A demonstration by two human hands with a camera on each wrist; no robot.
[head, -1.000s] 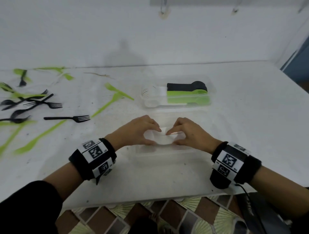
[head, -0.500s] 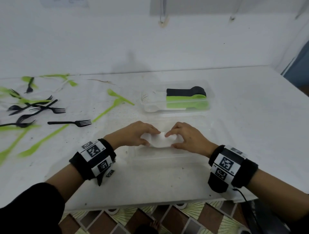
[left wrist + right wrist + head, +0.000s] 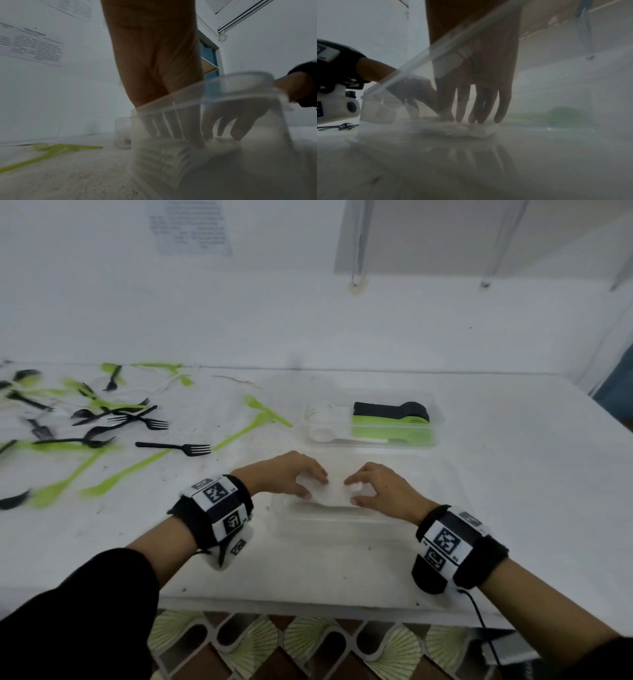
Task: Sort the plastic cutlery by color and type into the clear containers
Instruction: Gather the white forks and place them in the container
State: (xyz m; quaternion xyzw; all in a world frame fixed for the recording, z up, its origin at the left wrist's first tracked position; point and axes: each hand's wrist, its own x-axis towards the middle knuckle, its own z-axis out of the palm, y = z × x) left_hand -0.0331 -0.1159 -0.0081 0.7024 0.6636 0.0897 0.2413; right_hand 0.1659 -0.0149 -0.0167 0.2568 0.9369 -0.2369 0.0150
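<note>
Inside the near clear container (image 3: pixel 346 520), at the front of the white desk (image 3: pixel 513 491), we press a stack of white cutlery (image 3: pixel 334 493) flat with both hands: the left hand (image 3: pixel 291 474) has its fingers (image 3: pixel 197 136) bent down onto one end of the stack, the right hand (image 3: pixel 380 491) has its fingers (image 3: pixel 501 108) nearly straight, tips planted on the other end, and neither hand closes around a piece. We cannot tell from these views whether the white pieces are forks, spoons or knives. Just beyond the near container sits the far container (image 3: pixel 435 419), already carrying neat rows of black, green and white cutlery. Well to the left of the near container, loose black forks (image 3: pixel 178 447) and green cutlery (image 3: pixel 102 460) lie scattered and crossed over one another, not yet sorted. The risk here, as we judge it, is the stack fanning out or sliding once the fingertips lift, since smooth plastic pieces nest loosely and nothing but downward pressure holds them square. Uneven pressure from one hand could tip the light container or skid it across the desk toward the edge nearest us. A finger catching a handle on the way out could drag pieces up over the low wall. The tangled pile to the left invites a mixed grab, putting the wrong colour or type in a row.
</note>
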